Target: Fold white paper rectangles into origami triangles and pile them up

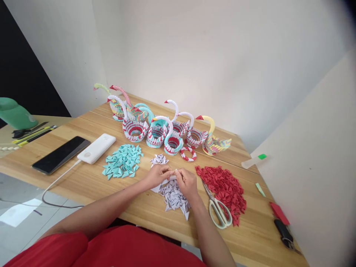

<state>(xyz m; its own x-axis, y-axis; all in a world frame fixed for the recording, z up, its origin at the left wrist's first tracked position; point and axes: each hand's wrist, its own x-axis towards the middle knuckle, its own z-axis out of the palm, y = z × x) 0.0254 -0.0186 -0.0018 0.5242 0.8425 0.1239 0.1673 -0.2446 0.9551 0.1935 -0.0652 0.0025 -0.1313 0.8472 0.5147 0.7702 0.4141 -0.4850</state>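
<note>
Clock directions are taken from the meeting point of the two hands, twelve being away from the person. The wooden surface [155,218] carries all items listed. At twelve stands a group of folded-paper swans [135,129], upright, with curved necks and round bodies in white, red, turquoise, pink and yellow. Between three and four lies a heap of red folded pieces [224,185]. Just past nine lies a heap of turquoise folded pieces [122,162]. A black phone [59,155] lies at nine, well apart from the hands, with a white power bank [96,148] just beside it, cable connected. At six, a heap of white folded pieces [175,196] lies spread, partly beneath the right hand. Scissors [218,209] lie at four, along the near edge of the red heap. The left hand [158,175] and right hand [187,181] meet above the white heap; the fingers of both are closed, pinching a small item between them. At one, a red-and-white paper ring [188,153] lies near the swans. Smallest is the pinched white piece [175,171], at the clock centre, mostly hidden.
</note>
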